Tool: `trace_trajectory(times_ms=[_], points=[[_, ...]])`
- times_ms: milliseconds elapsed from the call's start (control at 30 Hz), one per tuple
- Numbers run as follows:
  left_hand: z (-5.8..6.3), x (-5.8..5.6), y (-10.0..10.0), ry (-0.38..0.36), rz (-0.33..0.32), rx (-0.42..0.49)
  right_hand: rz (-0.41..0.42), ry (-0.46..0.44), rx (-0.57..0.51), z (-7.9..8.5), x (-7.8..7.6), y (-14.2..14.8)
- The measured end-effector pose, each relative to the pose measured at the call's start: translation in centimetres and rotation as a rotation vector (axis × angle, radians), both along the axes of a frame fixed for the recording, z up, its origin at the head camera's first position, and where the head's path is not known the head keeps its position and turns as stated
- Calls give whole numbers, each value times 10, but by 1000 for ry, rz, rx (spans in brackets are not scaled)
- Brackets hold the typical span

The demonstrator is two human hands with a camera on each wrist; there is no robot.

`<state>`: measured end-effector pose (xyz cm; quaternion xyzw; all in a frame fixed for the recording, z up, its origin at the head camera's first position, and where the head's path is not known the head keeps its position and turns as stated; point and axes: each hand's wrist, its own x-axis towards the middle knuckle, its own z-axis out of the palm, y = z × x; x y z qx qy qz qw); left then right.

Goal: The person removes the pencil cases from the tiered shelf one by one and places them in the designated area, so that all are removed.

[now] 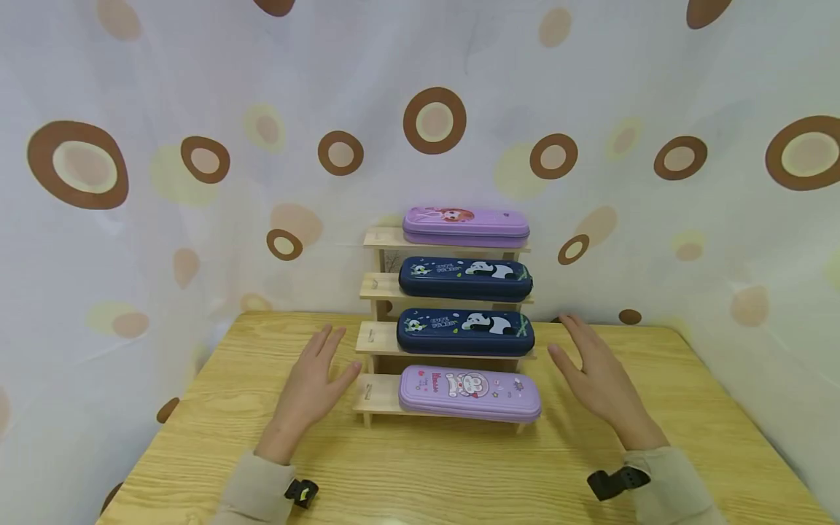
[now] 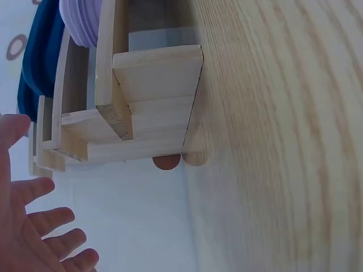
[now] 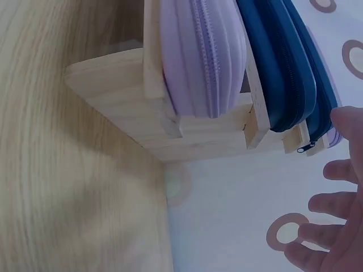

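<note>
Four zip cases: one per tier of a stepped wooden stand (image 1: 387, 394), all set toward its 3 o'clock end, bare wood showing at 9 o'clock; clock read from the head view, stand at centre.
Front tier: lavender case (image 1: 469, 394) at 6 o'clock, lying askew, its right end swung toward 5 o'clock and seemingly past the plank's edge.
Middle tiers: lower panda case (image 1: 465, 332) and upper panda case (image 1: 465, 278), both navy and roughly square to their planks.
Top tier: pink-purple case (image 1: 466, 227) at 12 o'clock.
Left hand (image 1: 313, 385): at 8 o'clock, holding nothing, fingers extended, thumb near the plank ends.
Right hand (image 1: 600, 379): at 4 o'clock, likewise free, thumb apart from the cases.
Overhanging end: probably the weakest spot; a brush from the right hand could tip the lavender case off toward 5 o'clock.
Left thumb: swung carelessly toward 3 o'clock, it could knock the planks and jog all four cases; whether the stand is fixed cannot be told.
Zip pull (image 3: 306, 148): dangling beyond a navy case's end, it might catch a finger and drag that case askew.
</note>
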<state>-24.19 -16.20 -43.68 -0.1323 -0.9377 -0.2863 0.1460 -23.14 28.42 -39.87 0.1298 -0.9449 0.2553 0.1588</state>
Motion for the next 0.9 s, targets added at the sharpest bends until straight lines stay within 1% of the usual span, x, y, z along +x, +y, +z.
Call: trace_trajectory(times_ms=[67,200,367,467,567,733,800,900], points=[[0,-1,2,0,0,36,5,1,-26,2,-4,-1],[-1,-3,5,-4,-5,114,35,1,-126,5,-11,-4],[-6,-9,12,-5,-56,236,47,-27,-224,14,-18,-11],[-9,-12,16,-18,-76,289,61,-23,-266,22,-22,-15],[-11,-14,19,-41,-87,343,77,-2,-298,28,-26,-16],[-13,-18,27,-66,-95,438,82,24,-304,36,-35,-17],[-13,-19,29,-63,-94,473,86,19,-315,39,-39,-18],[-13,-20,32,-63,-90,523,96,-5,-373,43,-47,-22]])
